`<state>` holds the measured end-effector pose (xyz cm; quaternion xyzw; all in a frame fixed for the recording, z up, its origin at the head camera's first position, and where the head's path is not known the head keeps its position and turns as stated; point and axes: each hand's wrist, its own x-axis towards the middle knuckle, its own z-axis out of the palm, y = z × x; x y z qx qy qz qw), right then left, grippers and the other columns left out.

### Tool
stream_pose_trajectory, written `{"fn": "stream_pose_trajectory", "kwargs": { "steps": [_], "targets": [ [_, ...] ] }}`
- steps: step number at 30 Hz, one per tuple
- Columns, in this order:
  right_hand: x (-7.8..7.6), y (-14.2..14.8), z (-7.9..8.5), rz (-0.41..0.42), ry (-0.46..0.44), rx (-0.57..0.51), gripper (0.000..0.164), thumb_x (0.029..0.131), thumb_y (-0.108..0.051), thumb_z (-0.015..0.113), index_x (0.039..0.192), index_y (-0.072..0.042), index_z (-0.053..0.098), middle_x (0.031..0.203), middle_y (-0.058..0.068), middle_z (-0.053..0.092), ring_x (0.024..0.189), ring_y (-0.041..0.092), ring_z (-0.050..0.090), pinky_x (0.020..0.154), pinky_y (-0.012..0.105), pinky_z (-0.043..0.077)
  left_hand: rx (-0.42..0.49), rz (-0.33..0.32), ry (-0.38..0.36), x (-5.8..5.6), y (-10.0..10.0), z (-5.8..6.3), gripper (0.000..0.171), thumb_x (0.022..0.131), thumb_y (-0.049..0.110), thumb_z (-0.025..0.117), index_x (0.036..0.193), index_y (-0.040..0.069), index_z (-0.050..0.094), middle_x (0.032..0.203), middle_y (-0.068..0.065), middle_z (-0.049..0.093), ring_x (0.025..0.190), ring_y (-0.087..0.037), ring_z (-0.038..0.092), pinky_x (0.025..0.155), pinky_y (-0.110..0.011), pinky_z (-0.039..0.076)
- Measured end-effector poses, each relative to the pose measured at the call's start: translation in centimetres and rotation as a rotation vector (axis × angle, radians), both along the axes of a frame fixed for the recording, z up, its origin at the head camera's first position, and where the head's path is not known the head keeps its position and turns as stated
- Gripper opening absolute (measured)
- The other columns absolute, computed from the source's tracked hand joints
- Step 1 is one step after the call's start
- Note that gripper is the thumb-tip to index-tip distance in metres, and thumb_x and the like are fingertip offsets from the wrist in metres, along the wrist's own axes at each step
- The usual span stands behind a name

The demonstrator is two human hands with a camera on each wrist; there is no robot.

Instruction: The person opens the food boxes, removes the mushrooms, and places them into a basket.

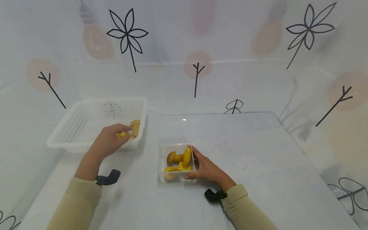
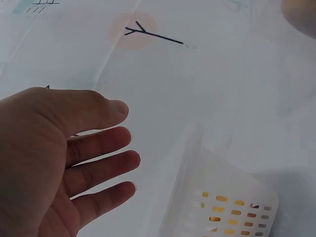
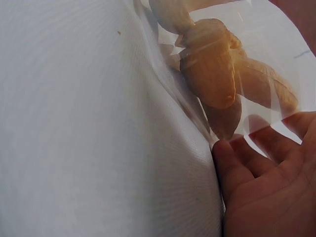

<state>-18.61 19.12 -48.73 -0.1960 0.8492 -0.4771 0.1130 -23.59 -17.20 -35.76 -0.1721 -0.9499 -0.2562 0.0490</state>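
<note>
My left hand [image 1: 112, 140] hangs over the right end of a white perforated plastic basket [image 1: 77, 142], beside yellow mushrooms [image 1: 136, 128] lying there. In the left wrist view its thumb and fingers [image 2: 101, 144] are apart with nothing between them; yellow shows through the slots of the basket [image 2: 197, 158]. My right hand [image 1: 208, 169] holds the right side of a small clear plastic box [image 1: 161, 164], its thumb near the front corner. Several yellow-brown mushrooms [image 1: 171, 158] lie in the box. In the right wrist view the fingers [image 3: 229, 160] of that hand press against the clear wall.
The box stands on a white covered table [image 1: 250, 153], to the right of the basket. A pale cloth backdrop [image 1: 170, 81] with flower and twig drawings rises behind and at both sides. Dark wrist-camera bands sit at both cuffs.
</note>
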Motion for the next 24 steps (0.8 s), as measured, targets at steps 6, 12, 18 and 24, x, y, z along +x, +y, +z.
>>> {"fn": "stream_pose_trajectory", "kwargs": {
  "steps": [6,12,18,24],
  "targets": [
    [0.1,0.0,0.0,-0.011,-0.008,0.009,0.119,0.068,-0.039,0.087,0.157,-0.025,0.008,0.161,-0.002,0.021,0.147,0.027,0.028,0.118,0.049,0.027,0.052,-0.082,0.033,0.6,1.2,-0.3,0.030,0.090,0.022,0.067,0.118,0.010,0.069,0.118,-0.010,0.069,0.106,-0.032,0.062,0.092,-0.052,0.049],
    [0.2,-0.1,0.1,-0.018,-0.016,0.011,0.119,0.068,-0.039,0.087,0.157,-0.026,0.008,0.161,-0.002,0.020,0.147,0.027,0.027,0.118,0.048,0.027,0.059,-0.140,0.006,1.1,2.4,-0.5,0.029,0.091,0.022,0.067,0.118,0.014,0.069,0.118,-0.004,0.070,0.107,-0.027,0.064,0.093,-0.050,0.052],
    [0.2,-0.1,0.1,-0.021,-0.024,0.006,0.119,0.068,-0.038,0.087,0.156,-0.027,0.008,0.161,-0.002,0.021,0.147,0.027,0.028,0.118,0.048,0.028,0.058,-0.184,-0.050,1.9,3.5,-0.6,0.029,0.092,0.030,0.065,0.119,0.019,0.068,0.119,0.000,0.069,0.111,-0.026,0.063,0.092,-0.048,0.054],
    [0.1,0.0,0.1,-0.015,-0.017,0.008,0.119,0.069,-0.038,0.087,0.156,-0.028,0.008,0.161,-0.003,0.021,0.147,0.027,0.028,0.118,0.048,0.027,0.098,-0.237,-0.113,2.5,4.7,-0.9,0.030,0.093,0.033,0.064,0.120,0.020,0.067,0.121,0.001,0.068,0.113,-0.027,0.062,0.094,-0.048,0.053]
  ]
}}
